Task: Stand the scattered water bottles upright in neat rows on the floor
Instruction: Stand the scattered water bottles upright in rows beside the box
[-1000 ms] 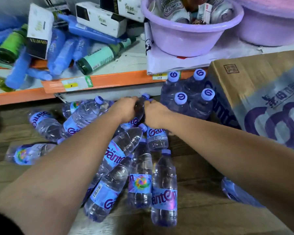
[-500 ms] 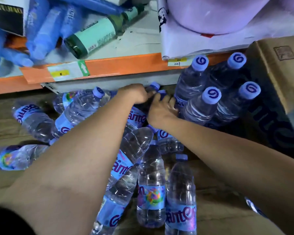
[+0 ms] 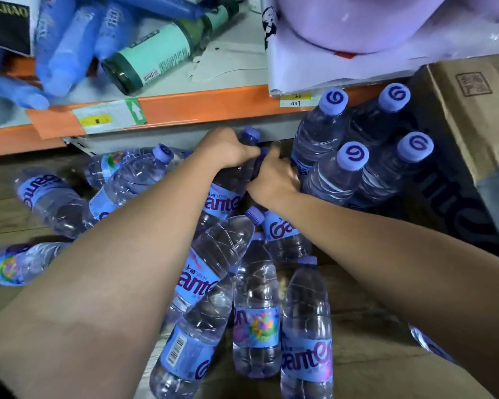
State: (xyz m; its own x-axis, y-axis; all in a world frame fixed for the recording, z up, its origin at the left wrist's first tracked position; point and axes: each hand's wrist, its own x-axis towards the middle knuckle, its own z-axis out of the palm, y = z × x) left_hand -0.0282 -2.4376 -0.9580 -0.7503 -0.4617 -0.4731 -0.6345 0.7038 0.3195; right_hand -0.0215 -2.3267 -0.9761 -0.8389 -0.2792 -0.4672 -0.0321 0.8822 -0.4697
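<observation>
Bottles (image 3: 222,200) | clear, purple caps, blue lbls | L grip (image 3: 228,151) + R grip (image 3: 271,180) holding

noted "ganten" on blue labels of lying water bottles (image 3: 306,355), swirled "g" on caps (image 3: 353,155) of upright ones, handwritten "1739" on shelf tag (image 3: 295,100), white arrow on green sticker (image 3: 137,111).
</observation>
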